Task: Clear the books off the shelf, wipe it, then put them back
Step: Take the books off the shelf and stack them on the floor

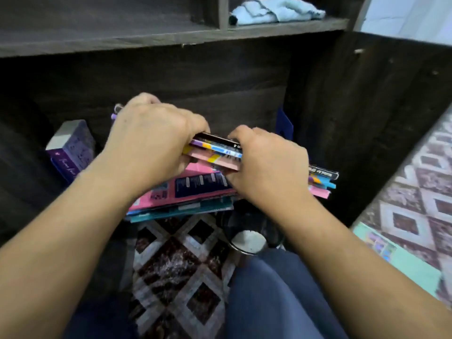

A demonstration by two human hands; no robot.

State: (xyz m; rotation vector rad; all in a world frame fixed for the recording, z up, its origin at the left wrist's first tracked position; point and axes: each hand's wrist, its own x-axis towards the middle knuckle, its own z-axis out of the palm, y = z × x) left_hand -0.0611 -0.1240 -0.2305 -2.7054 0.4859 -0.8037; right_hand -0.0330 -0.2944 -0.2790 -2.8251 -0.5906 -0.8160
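Both my hands grip a bundle of thin books (215, 150) with black, blue and pink covers, held just in front of the dark wooden shelf unit (146, 40). My left hand (151, 140) curls over the bundle's left end and my right hand (266, 162) wraps its right end. Under the bundle lies a stack of more books (190, 192), pink on top and teal below, on the patterned floor. A light blue cloth (276, 12) lies crumpled in an upper compartment of the shelf.
A purple book (71, 152) leans at the left by the shelf's lower opening. A round metal container (249, 241) stands on the floor by my knee. A teal book (401, 258) lies on the patterned mat at the right. A blue piece (285, 123) stands behind the bundle.
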